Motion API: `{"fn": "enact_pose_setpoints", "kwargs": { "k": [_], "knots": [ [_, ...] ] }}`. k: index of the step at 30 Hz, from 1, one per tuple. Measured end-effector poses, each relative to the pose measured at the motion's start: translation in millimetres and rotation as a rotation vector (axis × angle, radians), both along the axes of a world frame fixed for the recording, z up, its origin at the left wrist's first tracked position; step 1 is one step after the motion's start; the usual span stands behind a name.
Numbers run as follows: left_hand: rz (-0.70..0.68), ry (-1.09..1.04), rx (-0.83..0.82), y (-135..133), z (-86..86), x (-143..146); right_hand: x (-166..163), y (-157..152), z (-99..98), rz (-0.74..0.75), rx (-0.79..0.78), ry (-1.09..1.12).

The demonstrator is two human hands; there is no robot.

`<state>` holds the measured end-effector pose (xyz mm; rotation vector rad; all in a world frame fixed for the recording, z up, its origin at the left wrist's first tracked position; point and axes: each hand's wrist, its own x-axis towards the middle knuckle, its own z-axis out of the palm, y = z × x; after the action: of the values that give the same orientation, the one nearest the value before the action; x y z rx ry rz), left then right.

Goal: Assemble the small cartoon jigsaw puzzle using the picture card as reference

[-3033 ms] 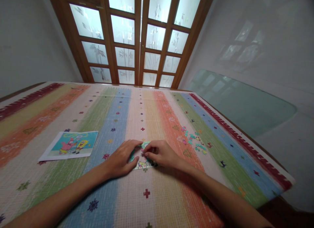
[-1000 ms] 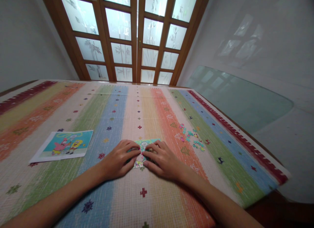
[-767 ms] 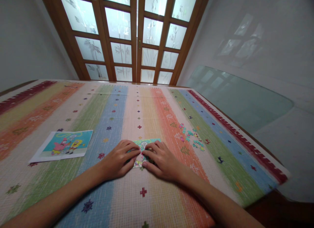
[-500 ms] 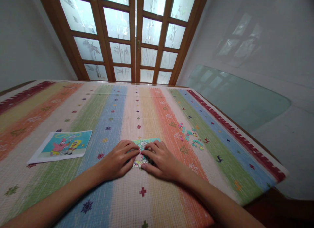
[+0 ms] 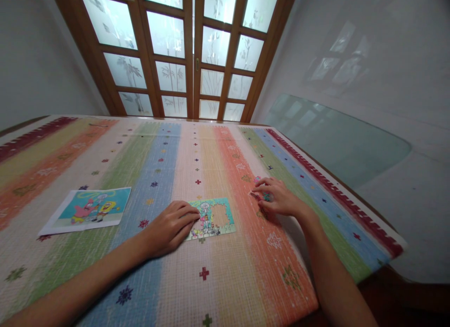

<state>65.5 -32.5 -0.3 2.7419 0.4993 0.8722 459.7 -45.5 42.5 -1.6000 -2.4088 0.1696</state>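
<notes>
Left hand (image 5: 168,228) lies flat on the 9 o'clock edge of the puzzle (image 5: 214,219) mid bench (image 5: 225,289), right hand (image 5: 279,199) curls over the loose pieces (image 5: 262,194) at its 2 o'clock (can't tell if it's pinching one) – thin, light bits I'd guess, best nipped by their edges.

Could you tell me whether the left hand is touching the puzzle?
Touching: the head view shows the left hand with its fingertips resting on the left edge of the puzzle.
</notes>
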Motion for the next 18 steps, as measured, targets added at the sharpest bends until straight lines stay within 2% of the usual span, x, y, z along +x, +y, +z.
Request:
{"fn": "enact_pose_setpoints", "kwargs": {
  "k": [6,12,18],
  "knots": [
    [0.001,-0.005,-0.029,0,1.3,1,12,1,-0.3,-0.056,-0.151,-0.053],
    [0.096,-0.019,-0.163,-2,0.4,0,11,3,1.4,-0.052,-0.171,-0.007],
    [0.091,-0.022,-0.223,0,1.7,-3,16,3,-2.2,-0.081,-0.194,0.078]
  ]
}}
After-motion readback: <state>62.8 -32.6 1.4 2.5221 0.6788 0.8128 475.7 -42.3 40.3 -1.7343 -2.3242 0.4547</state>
